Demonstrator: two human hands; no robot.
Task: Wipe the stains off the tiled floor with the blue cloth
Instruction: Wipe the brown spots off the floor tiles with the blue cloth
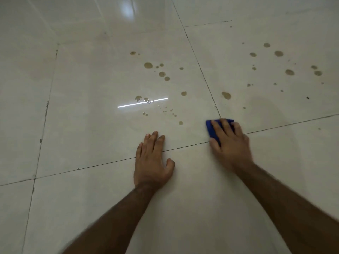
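Note:
My right hand (230,142) lies palm down on the blue cloth (211,129), pressing it onto the glossy cream tiled floor (91,134) where grout lines cross; most of the cloth is hidden under the fingers. My left hand (153,162) rests flat on the floor to its left, fingers together, holding nothing. Brown round stains dot the tile ahead: one cluster (162,74) beyond my left hand, a nearer drop (180,123) left of the cloth, and another cluster (289,72) at the far right. One larger stain (226,95) sits just beyond the cloth.
Dark grout lines (200,66) divide the floor into large tiles. A bright strip of reflected light (143,103) crosses the middle tile, another glare patch (128,8) shows at the top. A faint smeared wet patch (264,110) lies right of the cloth.

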